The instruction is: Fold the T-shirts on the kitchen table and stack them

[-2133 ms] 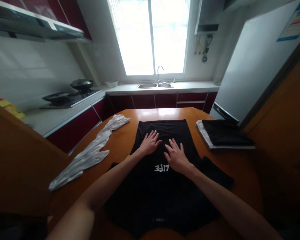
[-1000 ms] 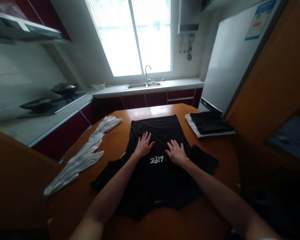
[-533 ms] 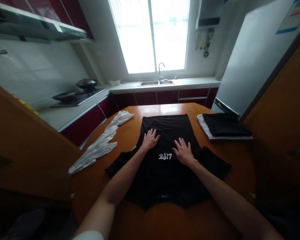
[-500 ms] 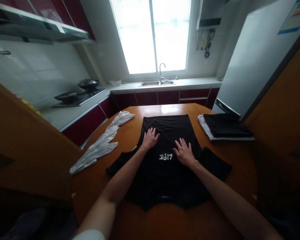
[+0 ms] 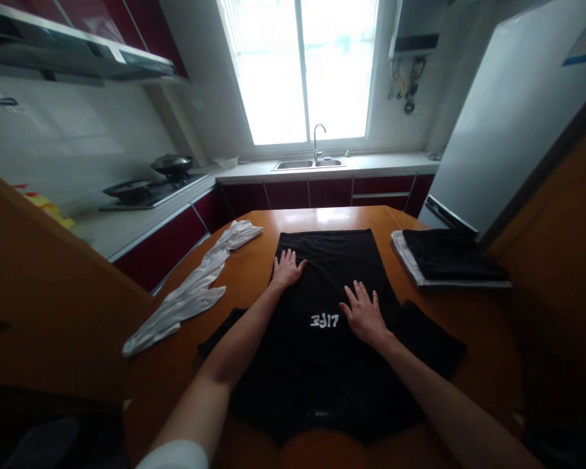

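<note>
A black T-shirt (image 5: 332, 371) with white lettering lies spread out on the wooden table (image 5: 185, 371), its neckline toward me and its hem at the far side. My left hand (image 5: 287, 269) rests flat on the shirt near its left edge, fingers spread. On the right half, beside the lettering, my right hand (image 5: 364, 312) also lies flat with its fingers apart. Neither hand grips the cloth. The left sleeve is partly hidden under my left forearm.
A crumpled white garment (image 5: 195, 286) stretches along the table's left side. Folded black and white clothes (image 5: 454, 257) are stacked at the right. Beyond the table are a sink (image 5: 295, 165), a stove with pans (image 5: 127, 190) and a fridge (image 5: 488, 124).
My left hand has slid slightly left across the shirt toward its edge. My right hand stays on nearly the same part of the cloth. The view has shifted a little.
</note>
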`<state>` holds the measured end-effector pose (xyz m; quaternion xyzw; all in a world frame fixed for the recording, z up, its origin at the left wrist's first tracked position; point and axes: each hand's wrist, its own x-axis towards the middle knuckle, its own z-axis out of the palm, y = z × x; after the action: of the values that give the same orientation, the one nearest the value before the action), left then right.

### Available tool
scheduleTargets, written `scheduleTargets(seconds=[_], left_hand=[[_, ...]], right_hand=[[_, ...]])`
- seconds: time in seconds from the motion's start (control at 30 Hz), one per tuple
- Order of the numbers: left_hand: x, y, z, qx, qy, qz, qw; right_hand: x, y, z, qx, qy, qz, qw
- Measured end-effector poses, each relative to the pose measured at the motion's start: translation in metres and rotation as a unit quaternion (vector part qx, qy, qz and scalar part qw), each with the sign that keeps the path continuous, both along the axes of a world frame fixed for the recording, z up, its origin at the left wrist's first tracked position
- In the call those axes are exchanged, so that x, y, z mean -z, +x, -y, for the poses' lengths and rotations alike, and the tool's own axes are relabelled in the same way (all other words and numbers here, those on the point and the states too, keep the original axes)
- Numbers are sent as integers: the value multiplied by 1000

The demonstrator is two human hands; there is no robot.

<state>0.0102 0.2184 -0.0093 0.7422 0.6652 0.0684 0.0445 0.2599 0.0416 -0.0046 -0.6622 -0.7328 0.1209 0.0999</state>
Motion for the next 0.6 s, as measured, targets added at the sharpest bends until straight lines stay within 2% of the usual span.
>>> scheduleTargets(seconds=[0.4, 0.5, 0.6], left_hand=[[-2, 2, 0, -4, -13, 27, 1000], [-14, -3, 3, 0, 8, 63, 998], [-36, -27, 18, 14, 29, 73, 997]], right_hand=[[0, 0, -1, -1, -5, 8, 1000], [1, 1, 0, -2, -2, 8, 1000], [1, 2, 0, -3, 5, 11, 1000]])
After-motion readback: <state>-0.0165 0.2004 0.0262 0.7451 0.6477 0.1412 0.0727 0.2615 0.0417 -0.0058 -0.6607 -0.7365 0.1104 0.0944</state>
